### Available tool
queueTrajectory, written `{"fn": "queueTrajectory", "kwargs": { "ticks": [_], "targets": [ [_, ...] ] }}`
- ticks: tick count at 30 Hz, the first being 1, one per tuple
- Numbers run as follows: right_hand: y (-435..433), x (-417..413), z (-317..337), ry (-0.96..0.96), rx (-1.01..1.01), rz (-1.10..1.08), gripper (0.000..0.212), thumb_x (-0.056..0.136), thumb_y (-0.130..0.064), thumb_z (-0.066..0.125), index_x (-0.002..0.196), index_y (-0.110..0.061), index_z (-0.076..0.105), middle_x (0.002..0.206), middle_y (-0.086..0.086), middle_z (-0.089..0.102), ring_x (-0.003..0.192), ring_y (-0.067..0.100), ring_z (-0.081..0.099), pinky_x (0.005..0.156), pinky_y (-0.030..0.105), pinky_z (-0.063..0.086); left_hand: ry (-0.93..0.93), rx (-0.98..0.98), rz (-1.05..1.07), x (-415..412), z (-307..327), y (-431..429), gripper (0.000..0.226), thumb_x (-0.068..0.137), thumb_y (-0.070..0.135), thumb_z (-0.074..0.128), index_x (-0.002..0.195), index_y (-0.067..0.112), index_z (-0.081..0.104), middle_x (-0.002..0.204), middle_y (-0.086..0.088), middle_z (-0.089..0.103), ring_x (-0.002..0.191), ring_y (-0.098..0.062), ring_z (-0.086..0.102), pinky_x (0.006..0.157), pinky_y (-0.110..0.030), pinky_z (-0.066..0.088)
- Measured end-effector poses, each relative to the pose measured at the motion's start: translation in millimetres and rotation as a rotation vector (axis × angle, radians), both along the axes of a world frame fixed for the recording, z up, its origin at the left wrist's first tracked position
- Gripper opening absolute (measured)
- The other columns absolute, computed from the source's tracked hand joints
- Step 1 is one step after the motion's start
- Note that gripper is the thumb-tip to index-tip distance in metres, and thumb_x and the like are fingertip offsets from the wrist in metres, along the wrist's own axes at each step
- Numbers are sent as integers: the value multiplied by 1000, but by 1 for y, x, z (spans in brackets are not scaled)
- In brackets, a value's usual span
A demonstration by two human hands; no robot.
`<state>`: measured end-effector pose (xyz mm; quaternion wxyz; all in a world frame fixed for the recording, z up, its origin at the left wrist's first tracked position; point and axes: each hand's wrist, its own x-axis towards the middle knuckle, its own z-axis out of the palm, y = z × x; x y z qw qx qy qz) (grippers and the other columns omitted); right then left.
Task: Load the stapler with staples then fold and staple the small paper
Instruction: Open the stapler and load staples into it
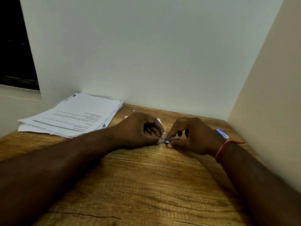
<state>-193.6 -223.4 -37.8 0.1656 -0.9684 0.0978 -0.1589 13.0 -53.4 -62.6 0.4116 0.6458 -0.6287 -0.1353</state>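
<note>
**Stapler (172, 139) braced low for loading**

Your desk (146, 185) carries a stack of printed sheets (73, 116) well left of the stapler. Your left hand (140, 129) and right hand (193, 136) each pinch one end of it, likely steadying it for staples. The small paper (160, 120) lies just behind it, a blue box (221, 133) off to its right. Its long axis runs left-right; which end leads is unclear.
</note>
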Motion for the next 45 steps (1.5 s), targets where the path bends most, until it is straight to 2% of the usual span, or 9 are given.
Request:
{"fn": "queueTrajectory", "kwargs": {
  "ticks": [7,10,13,21,31,41,45],
  "targets": [
    [0,3,-2,-9,-47,0,15,82,-42,95,94,-44,86,99,-17,73,92,6,67,68,21,48,3,-11,-7,1,-2,-1,29,86,17,99,112,22,86,99,5,86,93,-10,83,89,-31,70],
    [1,4,-3,-10,-82,27,11,86,-42,92,92,-43,84,97,-17,73,91,4,67,74,35,59,10,-17,-11,2,-2,0,29,86,16,99,112,21,86,100,5,86,93,-10,83,88,-28,69],
    [3,5,-1,5,-130,36,7,90,-44,88,93,-39,83,98,-16,72,92,4,65,79,44,61,11,-24,-12,2,-2,0,29,86,17,99,111,23,86,100,4,86,94,-11,83,89,-29,69],
    [7,6,4,67,-266,33,10,100,-45,75,103,-38,82,105,-16,68,95,5,62,82,42,60,9,-32,-14,3,-3,-1,28,86,16,99,111,23,86,99,5,86,92,-12,83,86,-28,69],
    [7,10,-1,-14,-331,31,16,102,-42,74,113,-36,84,105,-15,69,95,7,60,80,39,58,41,-17,12,5,-2,-1,29,86,14,98,111,20,86,99,2,86,93,-14,83,88,-29,69],
    [3,15,-8,-37,-296,24,6,100,-35,78,103,-35,83,96,-16,68,91,6,60,77,29,50,22,-30,19,5,-3,0,29,86,17,99,112,20,86,98,3,85,91,-11,83,83,-21,66],
    [3,14,-8,-36,-276,32,5,98,-37,80,102,-35,83,97,-16,68,91,6,62,78,35,55,24,-17,23,5,-2,-1,30,86,16,98,113,19,86,99,4,86,91,-11,83,83,-21,66]
  ]
}}
